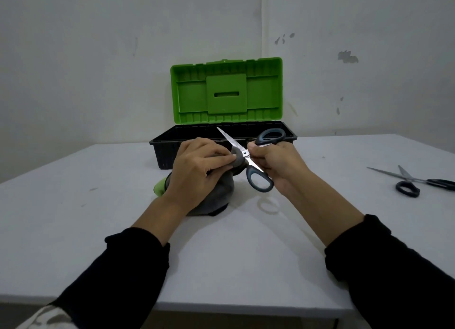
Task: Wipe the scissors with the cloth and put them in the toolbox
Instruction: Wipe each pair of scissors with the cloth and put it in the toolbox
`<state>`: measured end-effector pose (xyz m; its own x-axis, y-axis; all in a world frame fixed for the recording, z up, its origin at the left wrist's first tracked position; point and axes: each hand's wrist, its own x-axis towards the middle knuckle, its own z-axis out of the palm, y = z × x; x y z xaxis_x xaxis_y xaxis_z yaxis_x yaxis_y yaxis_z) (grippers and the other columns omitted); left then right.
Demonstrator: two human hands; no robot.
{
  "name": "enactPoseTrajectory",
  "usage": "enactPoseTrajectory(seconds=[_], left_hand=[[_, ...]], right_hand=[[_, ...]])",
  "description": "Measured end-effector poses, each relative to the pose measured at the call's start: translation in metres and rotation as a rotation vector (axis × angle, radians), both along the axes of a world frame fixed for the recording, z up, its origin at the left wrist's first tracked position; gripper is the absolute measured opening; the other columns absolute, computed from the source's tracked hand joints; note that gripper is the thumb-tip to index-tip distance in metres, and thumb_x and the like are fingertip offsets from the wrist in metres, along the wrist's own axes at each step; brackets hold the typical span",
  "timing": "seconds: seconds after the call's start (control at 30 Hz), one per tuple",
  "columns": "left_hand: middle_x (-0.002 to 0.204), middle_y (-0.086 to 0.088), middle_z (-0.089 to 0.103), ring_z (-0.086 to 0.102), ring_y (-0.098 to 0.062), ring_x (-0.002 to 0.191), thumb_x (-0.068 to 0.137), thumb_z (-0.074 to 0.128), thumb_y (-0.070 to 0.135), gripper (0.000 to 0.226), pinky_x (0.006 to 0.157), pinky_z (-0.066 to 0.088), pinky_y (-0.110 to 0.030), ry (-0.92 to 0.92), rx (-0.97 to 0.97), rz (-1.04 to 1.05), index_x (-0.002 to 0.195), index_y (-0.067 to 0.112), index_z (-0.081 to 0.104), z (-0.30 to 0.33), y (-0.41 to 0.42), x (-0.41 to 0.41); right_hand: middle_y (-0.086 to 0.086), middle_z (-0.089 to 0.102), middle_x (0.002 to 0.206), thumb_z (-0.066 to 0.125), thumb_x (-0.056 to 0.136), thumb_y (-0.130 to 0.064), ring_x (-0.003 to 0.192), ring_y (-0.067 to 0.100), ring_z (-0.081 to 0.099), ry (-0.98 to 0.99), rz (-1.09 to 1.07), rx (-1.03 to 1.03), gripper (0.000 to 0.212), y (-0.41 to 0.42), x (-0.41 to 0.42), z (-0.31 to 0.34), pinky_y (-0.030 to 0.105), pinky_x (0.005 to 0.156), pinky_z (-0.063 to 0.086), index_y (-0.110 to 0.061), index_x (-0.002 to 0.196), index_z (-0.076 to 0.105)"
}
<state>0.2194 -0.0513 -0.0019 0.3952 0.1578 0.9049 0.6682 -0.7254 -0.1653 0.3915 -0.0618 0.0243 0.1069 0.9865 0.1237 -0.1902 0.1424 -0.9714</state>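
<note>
Wiping: left hand [197,166] pinches cloth [216,193] on scissors [246,153]; right hand [278,163] grips handles, tip twd toolbox [162,153] at frame centre.

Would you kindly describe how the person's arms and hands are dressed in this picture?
Both hands, the left hand and the right hand, are bare, with no gloves, rings or watch visible. Each arm wears a long black sleeve pushed up, leaving wrists and lower forearms uncovered.
</note>
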Motion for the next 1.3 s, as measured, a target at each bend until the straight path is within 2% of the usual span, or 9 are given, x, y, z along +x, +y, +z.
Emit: enactPoseTrajectory(seconds=[0.37,0.5,0.67,0.73,0.87,0.93,1.1,1.2,1.3], left_hand=[[0.092,-0.01,0.069,0.061,-0.027,0.079,0.088,0.056,0.01,0.02,0.069,0.048,-0.039,0.115,-0.082,-0.017,0.098,0.003,0.072,-0.003,0.002,0.002],[0.092,-0.007,0.07,0.063,-0.025,0.081,0.088,0.057,0.013,0.02,0.071,0.049,-0.038,0.072,-0.104,0.001,0.1,0.007,0.072,-0.003,0.002,-0.006],[0.093,-0.009,0.07,0.063,-0.025,0.082,0.088,0.06,0.013,0.019,0.073,0.05,-0.035,0.06,-0.057,-0.018,0.1,0.005,0.072,-0.002,0.001,0.005],[0.091,-0.01,0.07,0.061,-0.02,0.082,0.09,0.056,0.015,0.021,0.074,0.049,-0.031,0.025,-0.065,-0.025,0.099,0.004,0.072,-0.003,0.002,0.002],[0.086,-0.007,0.071,0.055,-0.012,0.079,0.087,0.056,0.02,0.024,0.071,0.045,-0.027,0.025,-0.163,0.032,0.094,0.006,0.073,-0.006,0.007,-0.013],[0.089,-0.004,0.072,0.059,-0.011,0.081,0.085,0.06,0.02,0.02,0.074,0.046,-0.023,-0.04,-0.269,0.025,0.096,0.009,0.073,-0.004,0.006,-0.015],[0.082,0.005,0.069,0.062,-0.001,0.071,0.082,0.067,0.011,0.012,0.071,0.045,-0.005,-0.468,-0.548,0.069,0.092,0.012,0.073,0.013,0.008,-0.025],[0.083,-0.002,0.069,0.063,-0.006,0.075,0.085,0.065,0.013,0.009,0.076,0.052,-0.019,-0.65,-0.722,0.018,0.093,0.011,0.069,0.022,0.013,-0.028],[0.083,-0.004,0.069,0.064,-0.013,0.078,0.087,0.063,0.014,0.006,0.076,0.053,-0.026,-0.682,-0.891,-0.109,0.092,0.012,0.067,0.028,0.01,-0.025]], right_hand=[[0.0,0.054,0.057,0.066,0.082,-0.004,0.048,0.009,0.049,-0.064,-0.066,0.046,0.019,-0.002,0.003,0.002,0.021,0.051,0.042,-0.013,0.067,0.059],[-0.007,0.049,0.042,0.062,0.084,0.001,0.04,0.004,0.045,-0.024,-0.031,0.062,0.021,-0.006,0.011,0.008,0.022,0.054,0.039,-0.011,0.068,0.057],[0.0,0.056,0.055,0.066,0.082,-0.003,0.049,0.009,0.05,-0.036,-0.027,0.02,0.016,-0.004,-0.003,0.002,0.02,0.051,0.043,-0.011,0.07,0.061],[-0.001,0.054,0.05,0.064,0.084,-0.001,0.043,0.007,0.049,0.037,-0.007,0.022,0.016,-0.004,-0.002,0.007,0.02,0.049,0.041,-0.009,0.072,0.058],[-0.006,0.051,0.04,0.062,0.086,-0.002,0.046,0.007,0.049,0.006,-0.061,0.039,0.016,-0.004,0.017,0.011,0.024,0.061,0.045,-0.009,0.072,0.057],[-0.004,0.053,0.045,0.063,0.086,-0.004,0.053,0.01,0.05,-0.085,-0.073,0.033,0.015,-0.005,0.021,0.011,0.023,0.064,0.047,-0.009,0.073,0.059],[0.002,0.062,0.071,0.061,0.09,-0.015,0.062,0.012,0.063,-0.285,0.097,0.109,0.006,-0.011,0.033,0.022,0.022,0.061,0.05,-0.011,0.085,0.061],[0.001,0.067,0.07,0.06,0.09,-0.016,0.064,0.014,0.07,-0.391,0.262,0.085,0.006,-0.014,0.041,0.028,0.023,0.054,0.054,-0.011,0.089,0.06],[-0.001,0.063,0.067,0.063,0.087,-0.012,0.063,0.015,0.069,-0.513,0.417,0.06,0.006,-0.012,0.035,0.028,0.023,0.06,0.058,-0.007,0.086,0.06]])
